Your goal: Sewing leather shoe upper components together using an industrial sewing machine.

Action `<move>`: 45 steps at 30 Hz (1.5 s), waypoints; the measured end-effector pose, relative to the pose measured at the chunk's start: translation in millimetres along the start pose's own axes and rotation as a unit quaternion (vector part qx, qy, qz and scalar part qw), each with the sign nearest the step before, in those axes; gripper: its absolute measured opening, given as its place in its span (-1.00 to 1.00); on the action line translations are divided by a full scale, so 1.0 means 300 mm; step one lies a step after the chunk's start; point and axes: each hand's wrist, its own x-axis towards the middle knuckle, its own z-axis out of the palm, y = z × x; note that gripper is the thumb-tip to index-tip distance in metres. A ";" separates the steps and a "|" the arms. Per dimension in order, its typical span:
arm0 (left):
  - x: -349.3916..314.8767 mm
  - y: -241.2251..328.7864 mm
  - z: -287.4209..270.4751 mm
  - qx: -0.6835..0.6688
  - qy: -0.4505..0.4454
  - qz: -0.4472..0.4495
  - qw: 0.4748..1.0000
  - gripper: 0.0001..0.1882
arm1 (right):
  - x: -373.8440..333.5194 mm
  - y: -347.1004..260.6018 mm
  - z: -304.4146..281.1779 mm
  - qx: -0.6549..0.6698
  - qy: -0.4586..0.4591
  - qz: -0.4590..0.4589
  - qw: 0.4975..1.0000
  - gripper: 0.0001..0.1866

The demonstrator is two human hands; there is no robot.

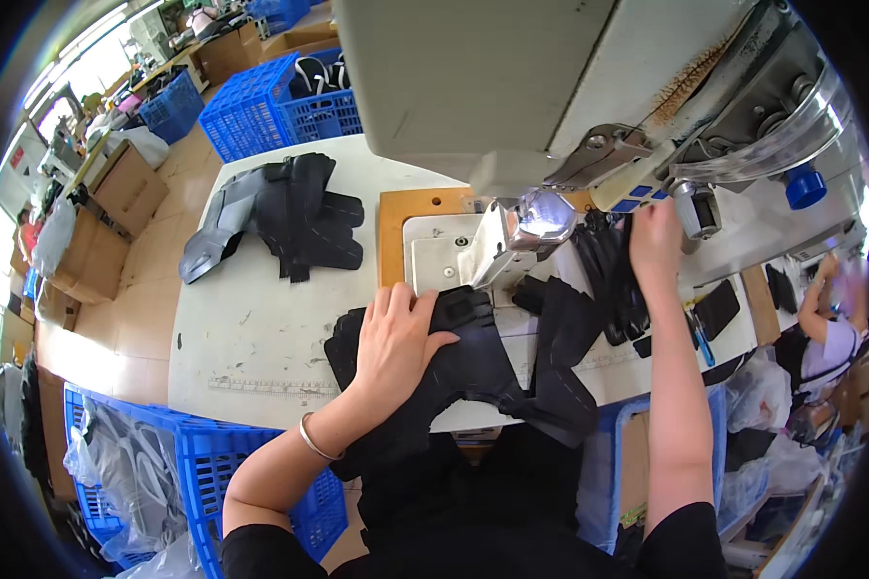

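My left hand (393, 345) lies flat on a black cut-and-stitched piece (473, 359), fingers stretched and thumb apart. That piece sits in front of the sewing machine (512, 232), and its lower edge hangs over the table's near side toward my lap. My right hand (655, 246) reaches up beside the machine head, next to a bundle of black strips (610, 275); its fingertips are hidden, so any grip there does not show. At the left of the white table (261, 333) rests a stack of similar black pieces (304, 212).
A blue-handled tool (703, 343) and a dark flat piece (717, 307) lie at the table's right. Blue crates (232, 116) stand beyond the table; another blue crate (208, 473) with plastic bags is at the near left. Another person (828, 338) sits at far right.
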 end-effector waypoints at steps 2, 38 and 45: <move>-0.012 0.007 -0.001 0.005 0.032 0.012 0.999 -0.56 | -0.008 -0.050 -0.118 0.292 -0.142 0.174 0.930 -0.56; 0.262 0.149 -0.290 -0.316 -0.111 -0.066 0.940 -0.83 | -0.287 -0.324 -0.058 0.446 -0.171 0.194 0.857 -0.77; 0.292 0.123 -0.243 -0.392 -0.041 0.004 0.919 -0.80 | -0.275 -0.322 -0.061 0.430 -0.174 0.181 0.867 -0.68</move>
